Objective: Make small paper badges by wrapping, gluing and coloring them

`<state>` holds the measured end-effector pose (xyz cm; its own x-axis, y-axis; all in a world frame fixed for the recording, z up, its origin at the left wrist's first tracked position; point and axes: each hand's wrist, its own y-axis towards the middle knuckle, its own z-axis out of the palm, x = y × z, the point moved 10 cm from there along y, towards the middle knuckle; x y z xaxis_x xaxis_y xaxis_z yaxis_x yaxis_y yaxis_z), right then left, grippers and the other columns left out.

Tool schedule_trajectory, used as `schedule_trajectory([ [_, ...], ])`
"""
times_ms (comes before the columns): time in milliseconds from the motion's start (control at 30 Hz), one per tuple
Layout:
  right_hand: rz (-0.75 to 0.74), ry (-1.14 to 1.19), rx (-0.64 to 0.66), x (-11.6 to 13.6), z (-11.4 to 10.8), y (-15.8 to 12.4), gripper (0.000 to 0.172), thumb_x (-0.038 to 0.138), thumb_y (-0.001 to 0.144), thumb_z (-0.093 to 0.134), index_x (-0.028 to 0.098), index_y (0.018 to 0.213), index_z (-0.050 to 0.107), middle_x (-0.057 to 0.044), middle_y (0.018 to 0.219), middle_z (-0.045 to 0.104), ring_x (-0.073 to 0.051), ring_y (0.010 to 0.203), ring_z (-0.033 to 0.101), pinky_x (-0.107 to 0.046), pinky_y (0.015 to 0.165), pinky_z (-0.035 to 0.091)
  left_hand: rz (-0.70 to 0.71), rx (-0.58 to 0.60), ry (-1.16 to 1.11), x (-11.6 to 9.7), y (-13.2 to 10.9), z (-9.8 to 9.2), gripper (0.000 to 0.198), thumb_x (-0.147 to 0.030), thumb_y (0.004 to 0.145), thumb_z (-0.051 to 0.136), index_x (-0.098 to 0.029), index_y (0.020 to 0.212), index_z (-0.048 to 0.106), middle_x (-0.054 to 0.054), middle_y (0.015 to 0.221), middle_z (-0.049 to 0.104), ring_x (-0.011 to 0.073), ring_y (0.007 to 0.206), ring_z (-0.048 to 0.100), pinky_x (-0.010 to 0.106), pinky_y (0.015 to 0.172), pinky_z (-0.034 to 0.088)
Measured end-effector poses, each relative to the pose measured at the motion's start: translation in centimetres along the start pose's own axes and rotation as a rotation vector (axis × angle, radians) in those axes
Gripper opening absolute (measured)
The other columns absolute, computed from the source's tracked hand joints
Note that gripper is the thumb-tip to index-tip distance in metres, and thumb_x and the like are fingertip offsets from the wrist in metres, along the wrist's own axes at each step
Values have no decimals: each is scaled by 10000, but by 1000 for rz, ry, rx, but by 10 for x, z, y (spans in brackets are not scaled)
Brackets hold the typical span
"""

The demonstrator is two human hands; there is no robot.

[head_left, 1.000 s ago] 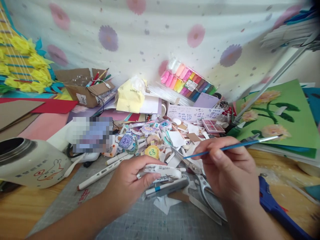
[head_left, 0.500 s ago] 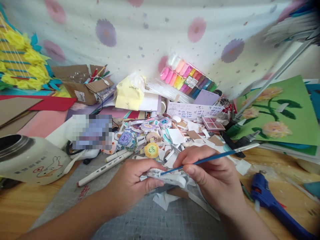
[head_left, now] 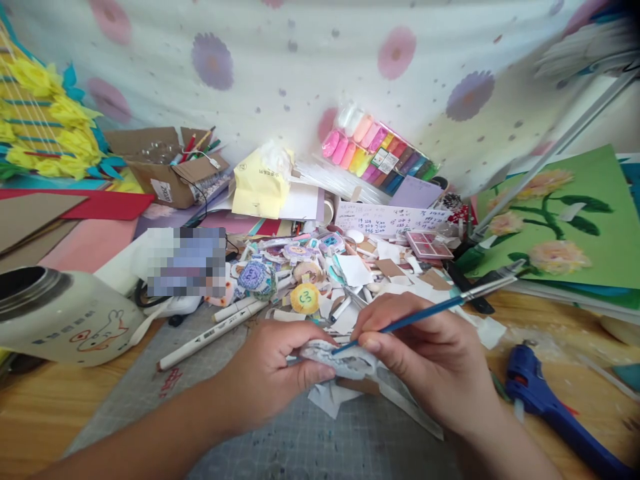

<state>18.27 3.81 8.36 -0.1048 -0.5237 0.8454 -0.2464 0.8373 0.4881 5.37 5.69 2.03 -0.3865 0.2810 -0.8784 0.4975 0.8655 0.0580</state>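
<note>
Paper cutout [head_left: 343, 357] being gripped by left hand [head_left: 273, 373]; blue paintbrush [head_left: 430, 308] being pinched by right hand [head_left: 425, 353], tip touching cutout. Scissors not in use; glue gun [head_left: 545, 407] lying right of cutout.

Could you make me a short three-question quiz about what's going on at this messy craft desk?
1. True or false: the right hand holds scissors.
2. Which hand grips the small white cutout?
A. left hand
B. right hand
C. neither
3. Fill in: the blue tool lying on the wooden desk right of the right hand is a ____.

Key:
1. False. It holds a thin blue paintbrush, with its tip down at the cutout.
2. A. The left hand pinches the cutout over the grey cutting mat.
3. Glue gun.
</note>
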Motion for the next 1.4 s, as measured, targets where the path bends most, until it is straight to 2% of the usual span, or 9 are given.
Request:
schedule_trajectory([
  [267,144,115,-29,-24,1,1,85,230,819,679,201,775,612,19,675,592,-110,623,546,-224,574,431,-54,127,-209,5,-2,13,248,-416,810,557,-197,840,669,-7,712,609,169,664,542,236,601,414],
  [367,245,219,12,-36,7,1,134,284,828,669,188,763,601,21,670,567,-98,607,503,-216,570,405,-80,175,-225,9,-3,17,321,-475,839,491,-183,765,602,-26,651,492,144,614,453,233,558,347],
  [500,296,308,54,-41,14,1,146,302,831,664,182,770,607,22,669,552,-95,609,476,-215,575,381,-64,238,-223,8,-3,23,385,-529,837,467,-186,664,498,-54,593,350,118,558,327,240,505,258],
  [767,318,434,6,-43,26,5,177,298,775,721,165,702,629,28,625,566,-78,572,480,-191,555,396,-15,283,-142,-1,0,29,348,-474,835,464,-203,620,422,-53,588,337,124,569,323,250,522,269],
  [867,258,480,-100,-42,16,6,127,274,778,725,180,730,653,31,632,596,-75,573,515,-187,568,427,-50,254,-152,3,0,23,336,-469,842,453,-205,635,435,-53,596,347,124,565,327,247,514,273],
  [1033,92,556,-302,-33,-17,4,44,230,831,677,222,790,664,28,717,651,-93,635,592,-203,608,484,-90,196,-99,6,-1,16,338,-454,828,464,-212,596,420,-54,573,349,128,558,345,247,515,281],
  [1133,43,530,-290,-28,-20,2,26,223,848,659,230,827,672,24,751,657,-98,663,596,-211,621,488,-125,96,-128,8,0,8,332,-445,816,464,-218,581,405,-59,554,335,127,537,334,249,504,280],
  [1267,9,400,-225,-22,-11,-3,60,207,868,635,249,895,669,15,796,645,-125,751,590,-248,682,475,-125,-44,-153,10,0,-4,321,-421,815,466,-218,573,407,-57,551,349,126,531,342,246,508,301],
  [1400,-18,207,-173,-15,-3,-7,111,154,873,614,252,903,658,10,808,641,-135,815,586,-258,743,452,-115,-88,-178,11,-3,-7,318,-420,815,482,-207,582,439,-50,559,379,128,548,368,239,515,314],
])
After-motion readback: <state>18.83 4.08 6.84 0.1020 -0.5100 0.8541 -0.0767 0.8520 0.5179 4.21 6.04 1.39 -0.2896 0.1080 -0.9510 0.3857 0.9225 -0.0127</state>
